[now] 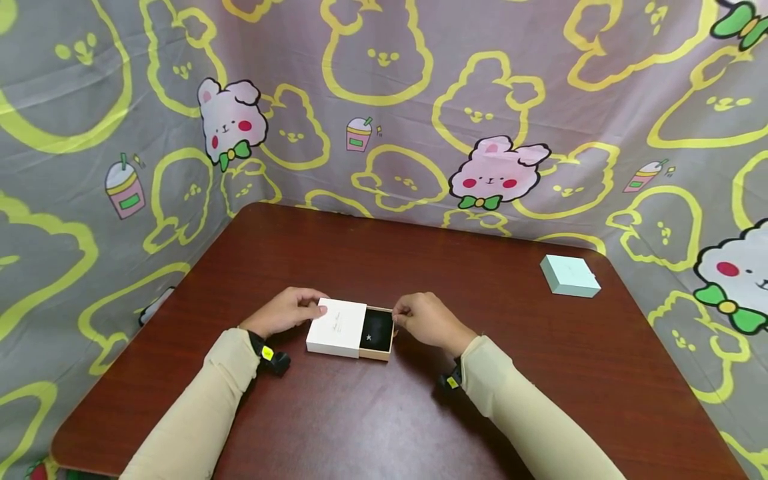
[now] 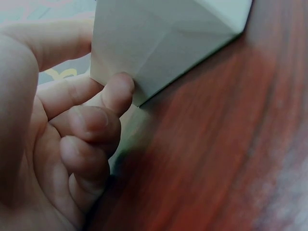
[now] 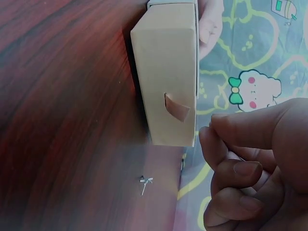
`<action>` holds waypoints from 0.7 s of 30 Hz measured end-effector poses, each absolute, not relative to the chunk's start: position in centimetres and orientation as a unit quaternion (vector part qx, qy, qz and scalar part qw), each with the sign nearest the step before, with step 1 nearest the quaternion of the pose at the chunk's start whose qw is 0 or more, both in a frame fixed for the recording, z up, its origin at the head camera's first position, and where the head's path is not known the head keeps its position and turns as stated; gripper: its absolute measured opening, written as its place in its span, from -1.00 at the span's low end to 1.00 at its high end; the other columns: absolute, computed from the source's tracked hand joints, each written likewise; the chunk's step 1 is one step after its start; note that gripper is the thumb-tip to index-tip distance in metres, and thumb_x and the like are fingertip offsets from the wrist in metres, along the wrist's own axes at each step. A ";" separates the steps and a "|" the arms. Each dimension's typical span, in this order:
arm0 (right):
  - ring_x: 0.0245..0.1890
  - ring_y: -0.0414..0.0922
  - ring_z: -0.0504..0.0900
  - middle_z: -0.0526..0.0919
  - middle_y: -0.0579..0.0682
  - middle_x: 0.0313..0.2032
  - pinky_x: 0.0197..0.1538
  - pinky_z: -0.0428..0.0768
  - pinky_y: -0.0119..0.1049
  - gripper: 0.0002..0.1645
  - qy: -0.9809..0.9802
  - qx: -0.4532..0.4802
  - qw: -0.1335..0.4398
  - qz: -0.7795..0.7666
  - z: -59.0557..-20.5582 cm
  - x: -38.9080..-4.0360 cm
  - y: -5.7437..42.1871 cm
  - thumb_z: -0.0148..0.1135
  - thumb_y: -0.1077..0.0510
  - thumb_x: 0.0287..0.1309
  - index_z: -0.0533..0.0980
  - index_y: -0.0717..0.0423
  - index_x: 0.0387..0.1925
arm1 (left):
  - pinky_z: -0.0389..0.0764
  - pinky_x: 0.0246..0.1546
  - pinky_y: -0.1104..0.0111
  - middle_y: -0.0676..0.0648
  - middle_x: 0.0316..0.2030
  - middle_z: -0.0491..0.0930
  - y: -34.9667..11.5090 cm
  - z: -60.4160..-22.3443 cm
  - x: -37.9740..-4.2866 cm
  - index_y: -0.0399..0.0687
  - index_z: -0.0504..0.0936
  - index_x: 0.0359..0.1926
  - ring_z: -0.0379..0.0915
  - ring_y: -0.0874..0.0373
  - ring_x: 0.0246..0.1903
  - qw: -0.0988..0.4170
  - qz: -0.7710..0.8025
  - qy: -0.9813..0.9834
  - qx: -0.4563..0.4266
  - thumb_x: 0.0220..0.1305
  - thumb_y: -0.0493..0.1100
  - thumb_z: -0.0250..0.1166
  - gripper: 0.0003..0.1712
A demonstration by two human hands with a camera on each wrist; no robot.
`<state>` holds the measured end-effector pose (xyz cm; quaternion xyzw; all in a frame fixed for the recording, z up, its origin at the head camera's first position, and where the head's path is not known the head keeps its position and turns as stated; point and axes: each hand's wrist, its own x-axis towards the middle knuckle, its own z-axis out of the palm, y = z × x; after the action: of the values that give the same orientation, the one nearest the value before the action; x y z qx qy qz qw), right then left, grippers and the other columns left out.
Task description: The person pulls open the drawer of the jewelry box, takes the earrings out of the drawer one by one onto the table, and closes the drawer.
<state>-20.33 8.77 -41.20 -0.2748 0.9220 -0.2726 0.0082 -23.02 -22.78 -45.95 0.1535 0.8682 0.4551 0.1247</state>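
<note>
Holds white box sleeve [image 1: 333, 337] by left end in left grip [image 1: 291, 312]. Shows right grip [image 1: 431, 321] curled, without visible hold, near pull tab [image 3: 178, 110]. Finds drawer [image 1: 376, 355] part-out on bench [image 1: 342, 427], exposing star-shaped piece [image 1: 369, 337]. Appears mid-opening; calls for bracing sleeve, pinching tab, drawing straight.

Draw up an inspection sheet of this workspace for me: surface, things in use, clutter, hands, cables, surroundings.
Surface: brown table, shiny near the front.
Things in use: drawer partly out of its white sleeve; small star on the black lining; ribbon tab hanging free.
Clutter: green box, far right corner; small pale thing in the right wrist view, too small to identify.
Hands: left hand holds the sleeve's left end; right hand curled by the drawer's right end, nothing seen in it.
Cables: nothing seen.
Surroundings: cartoon-print cloth behind and at both sides.
</note>
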 end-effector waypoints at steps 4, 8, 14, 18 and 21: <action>-0.48 -0.30 0.52 0.58 -0.28 -0.52 -0.32 0.51 -0.32 -0.86 0.922 -0.273 0.010 -0.273 -41.3 -20.3 8.4 0.31 0.21 0.21 0.62 -0.04 -0.45 | 0.43 -0.49 0.28 -0.02 -0.47 0.46 -22.8 -45.9 -23.0 -0.08 0.64 0.04 0.38 0.10 -0.53 0.129 0.456 0.867 0.152 0.26 0.05 0.34 -0.58; -0.51 -0.32 0.52 0.58 -0.28 -0.55 -0.35 0.52 -0.32 -0.86 0.920 -0.276 0.012 -0.279 -41.2 -20.3 8.2 0.31 0.21 0.21 0.61 -0.04 -0.46 | 0.42 -0.50 0.31 -0.02 -0.49 0.46 -22.8 -45.7 -23.1 -0.09 0.64 0.04 0.37 0.11 -0.54 0.128 0.460 0.864 0.157 0.27 0.04 0.33 -0.59; -0.55 -0.33 0.53 0.60 -0.22 -0.57 -0.37 0.51 -0.31 -0.89 0.914 -0.279 0.029 -0.292 -41.3 -20.0 8.0 0.30 0.20 0.23 0.61 -0.02 -0.43 | 0.41 -0.50 0.29 -0.02 -0.50 0.44 -22.8 -45.9 -23.1 -0.08 0.64 0.05 0.37 0.10 -0.54 0.130 0.456 0.867 0.157 0.27 0.06 0.33 -0.57; -0.53 -0.32 0.52 0.58 -0.25 -0.56 -0.37 0.51 -0.32 -0.89 0.913 -0.282 0.030 -0.294 -41.5 -19.8 7.6 0.30 0.19 0.22 0.61 -0.04 -0.43 | 0.43 -0.50 0.28 -0.03 -0.49 0.44 -22.9 -46.2 -23.1 -0.06 0.64 0.04 0.38 0.09 -0.54 0.129 0.452 0.868 0.160 0.27 0.07 0.33 -0.58; -0.50 -0.32 0.52 0.58 -0.28 -0.53 -0.35 0.51 -0.32 -0.90 0.911 -0.289 0.025 -0.294 -41.6 -19.7 7.4 0.32 0.19 0.21 0.62 -0.06 -0.42 | 0.43 -0.50 0.28 -0.03 -0.49 0.44 -22.8 -46.4 -23.0 -0.07 0.64 0.04 0.38 0.09 -0.53 0.124 0.456 0.866 0.163 0.27 0.05 0.33 -0.59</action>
<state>-19.68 7.38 -41.58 -0.2889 0.9109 -0.2936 0.0254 -23.02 -22.83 -46.36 0.1629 0.8663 0.4558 0.1235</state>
